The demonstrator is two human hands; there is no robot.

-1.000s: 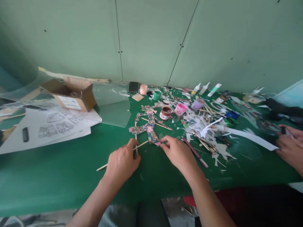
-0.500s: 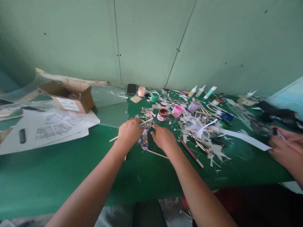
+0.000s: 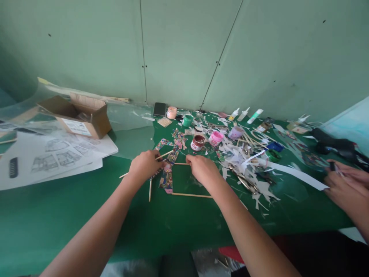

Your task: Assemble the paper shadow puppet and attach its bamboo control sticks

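Note:
My left hand (image 3: 145, 164) is closed around a thin wooden stick (image 3: 167, 154), which sticks out on both sides of it. Beneath the fingers lies a flat, bent piece covered in colourful pattern (image 3: 165, 179), partly hidden by this hand. To its right, my right hand (image 3: 203, 166) pinches the end of a second wooden stick (image 3: 180, 164) that reaches to the patterned piece. Near the piece's lower end lies another stick (image 3: 191, 195), and a short one (image 3: 150, 190) points towards me below my left hand. A second patterned piece (image 3: 179, 138) lies just beyond.
Open paint jars, brown (image 3: 198, 143), pink (image 3: 216, 137) and green (image 3: 187, 120), stand behind my hands. White paper scraps (image 3: 242, 154) and scissors (image 3: 246, 182) spread to the right. A cardboard box (image 3: 99, 119) and printed sheets (image 3: 66, 154) lie left. A co-worker's hands (image 3: 346, 182) are at far right.
My hands have moved apart, the left one shifting left with its stick. The patterned piece sits a little further left and lower, and the stick at my right hand shows more.

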